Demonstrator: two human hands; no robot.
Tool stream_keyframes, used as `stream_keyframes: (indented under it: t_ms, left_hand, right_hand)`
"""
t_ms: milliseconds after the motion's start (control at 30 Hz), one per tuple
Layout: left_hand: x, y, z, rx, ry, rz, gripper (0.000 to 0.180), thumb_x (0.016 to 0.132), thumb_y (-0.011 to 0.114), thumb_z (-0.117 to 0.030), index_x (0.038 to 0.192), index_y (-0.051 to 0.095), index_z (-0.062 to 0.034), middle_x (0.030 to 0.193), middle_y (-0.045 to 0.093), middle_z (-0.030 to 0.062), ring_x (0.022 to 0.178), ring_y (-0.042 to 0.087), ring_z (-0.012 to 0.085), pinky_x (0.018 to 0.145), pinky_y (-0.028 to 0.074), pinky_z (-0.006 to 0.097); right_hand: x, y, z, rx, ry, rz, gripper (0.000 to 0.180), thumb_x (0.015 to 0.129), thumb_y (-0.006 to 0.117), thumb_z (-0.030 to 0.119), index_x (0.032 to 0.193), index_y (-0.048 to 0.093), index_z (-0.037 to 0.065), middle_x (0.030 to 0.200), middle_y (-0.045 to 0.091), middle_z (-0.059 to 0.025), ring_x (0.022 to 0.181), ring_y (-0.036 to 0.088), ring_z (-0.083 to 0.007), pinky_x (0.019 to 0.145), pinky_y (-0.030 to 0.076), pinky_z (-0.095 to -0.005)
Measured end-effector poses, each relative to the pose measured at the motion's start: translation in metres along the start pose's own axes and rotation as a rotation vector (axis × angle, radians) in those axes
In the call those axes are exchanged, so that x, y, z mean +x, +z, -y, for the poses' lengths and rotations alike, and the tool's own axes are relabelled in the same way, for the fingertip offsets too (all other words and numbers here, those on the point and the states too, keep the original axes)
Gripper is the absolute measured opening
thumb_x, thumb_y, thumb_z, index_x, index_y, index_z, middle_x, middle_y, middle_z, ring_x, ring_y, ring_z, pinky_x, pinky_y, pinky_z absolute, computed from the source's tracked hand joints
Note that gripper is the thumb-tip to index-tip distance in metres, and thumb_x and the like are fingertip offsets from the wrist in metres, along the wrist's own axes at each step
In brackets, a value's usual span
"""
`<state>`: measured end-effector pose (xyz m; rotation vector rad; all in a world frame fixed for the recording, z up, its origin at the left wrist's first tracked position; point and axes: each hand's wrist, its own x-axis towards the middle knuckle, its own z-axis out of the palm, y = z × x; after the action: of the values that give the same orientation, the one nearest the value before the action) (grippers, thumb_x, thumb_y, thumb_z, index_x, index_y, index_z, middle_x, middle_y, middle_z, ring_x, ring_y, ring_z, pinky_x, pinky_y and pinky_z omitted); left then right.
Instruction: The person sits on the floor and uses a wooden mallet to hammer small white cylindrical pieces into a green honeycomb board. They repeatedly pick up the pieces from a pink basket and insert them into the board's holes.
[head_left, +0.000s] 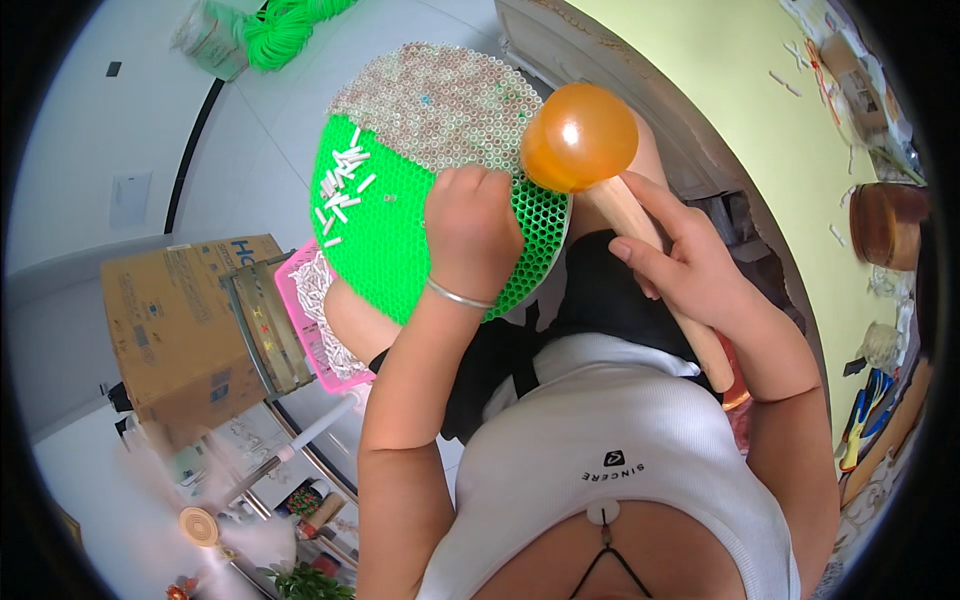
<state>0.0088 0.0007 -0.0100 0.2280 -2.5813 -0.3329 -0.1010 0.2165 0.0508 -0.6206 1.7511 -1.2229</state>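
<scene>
My right hand (690, 250) is wrapped round the wooden handle of a mallet (580, 138) with a round, amber, see-through head. The mallet head is raised over the right edge of a round green honeycomb board (385, 255), which rests across my lap. My left hand (472, 235) is closed above the middle of that board; whatever its fingers hold is hidden. Short pale tubes (440, 100) stand packed upright in the far part of the board. Several loose white tubes (340, 185) lie scattered on its left side.
A pink basket (300, 262) of white tubes stands by my left leg, beside a cardboard box (180, 330). A fan (200, 527) spins at the lower left. On the right, a pale yellow table (720, 70) carries an amber jar (885, 227) and blue-and-yellow-handled pliers (862, 425).
</scene>
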Motion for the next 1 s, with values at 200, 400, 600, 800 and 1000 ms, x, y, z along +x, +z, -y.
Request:
stream_keyframes:
  t_ms: [200,400,600,800,1000]
  left_hand:
    - [0.013,-0.004,0.011,-0.027,0.054,0.121,0.015,0.075,0.074,-0.004,0.089,0.07,-0.0044,0.075,0.063,0.0122,0.071,0.061,0.0328,0.065,0.05,0.042]
    - [-0.002,-0.046,0.041,-0.194,-0.356,-0.076,0.022,0.075,0.082,-0.01,0.096,0.076,-0.0054,0.083,0.07,0.0122,0.071,0.066,0.0253,0.066,0.053,0.034]
    - [-0.014,-0.068,0.113,0.193,-0.36,0.001,0.015,0.079,0.076,-0.009,0.094,0.077,-0.0075,0.088,0.069,0.015,0.078,0.067,0.0297,0.073,0.054,0.038]
    - [-0.02,-0.044,0.114,0.248,-0.29,-0.013,0.006,0.08,0.071,-0.005,0.085,0.07,-0.0025,0.085,0.065,0.0146,0.081,0.064,0.0341,0.072,0.053,0.044]
    - [-0.004,-0.044,0.04,-0.542,-0.438,-0.029,0.013,0.08,0.076,-0.006,0.093,0.072,-0.0041,0.102,0.072,0.0148,0.082,0.069,0.0298,0.073,0.055,0.036]
  right_hand:
    - [0.003,0.009,0.007,0.003,-0.011,-0.007,0.056,0.095,0.064,0.014,0.147,0.043,0.009,0.082,0.062,-0.005,0.057,0.054,-0.0106,0.054,0.048,-0.0256]
    - [0.001,0.012,0.024,-0.129,-0.149,0.017,0.057,0.096,0.064,0.015,0.147,0.042,0.007,0.089,0.065,-0.012,0.064,0.06,-0.0212,0.062,0.051,-0.0335]
    - [0.009,0.028,0.014,-0.48,-0.484,-0.04,0.058,0.095,0.063,0.014,0.147,0.039,0.005,0.099,0.066,-0.0253,0.088,0.065,-0.0433,0.079,0.052,-0.0447]
    - [0.012,0.018,0.013,-0.352,-0.287,-0.054,0.055,0.096,0.064,0.015,0.146,0.041,0.007,0.098,0.067,-0.0224,0.084,0.066,-0.0361,0.079,0.052,-0.0416]
    - [0.003,0.01,0.016,-0.058,-0.021,-0.037,0.055,0.097,0.062,0.014,0.147,0.042,0.008,0.081,0.062,-0.0083,0.058,0.056,-0.0143,0.058,0.049,-0.0289]
